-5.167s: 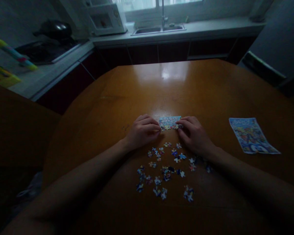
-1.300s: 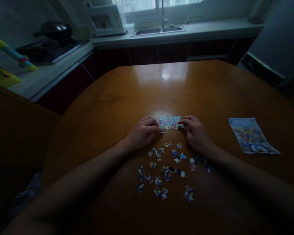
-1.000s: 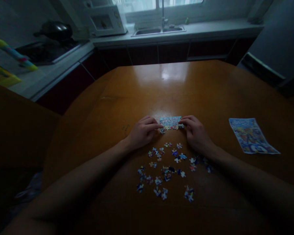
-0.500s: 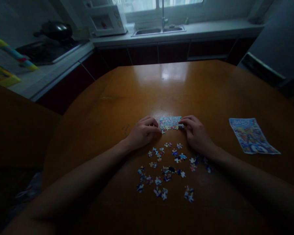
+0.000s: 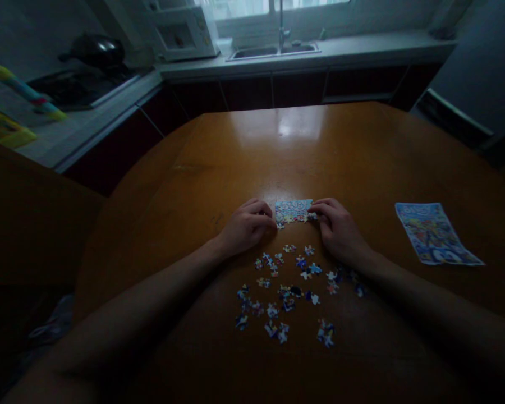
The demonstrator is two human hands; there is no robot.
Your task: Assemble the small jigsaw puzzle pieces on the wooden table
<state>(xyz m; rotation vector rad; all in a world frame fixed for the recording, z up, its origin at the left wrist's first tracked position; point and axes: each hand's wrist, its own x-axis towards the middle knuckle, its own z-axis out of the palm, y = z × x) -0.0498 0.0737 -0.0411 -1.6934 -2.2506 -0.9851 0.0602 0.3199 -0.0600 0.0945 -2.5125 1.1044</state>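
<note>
A partly assembled jigsaw puzzle (image 5: 293, 209) lies on the table, pale blue on top with a colourful, uneven lower edge. My left hand (image 5: 249, 225) rests at its left side, fingers bent and thumb a little apart, with nothing visible between them. On the other side, my right hand (image 5: 340, 229) has its fingertips pressed at the lower right corner, on a small puzzle piece (image 5: 312, 216) that they partly cover. Several loose puzzle pieces (image 5: 272, 310) lie scattered nearer to me, some in the shade of my right forearm.
A creased picture sheet (image 5: 437, 233) lies to the right on the brown wooden table (image 5: 252, 151). Beyond are a counter with a sink (image 5: 255, 53), a microwave (image 5: 183, 33) and a stove with a black wok (image 5: 99, 51). A colourful toy-like stick (image 5: 23, 92) stands at the left.
</note>
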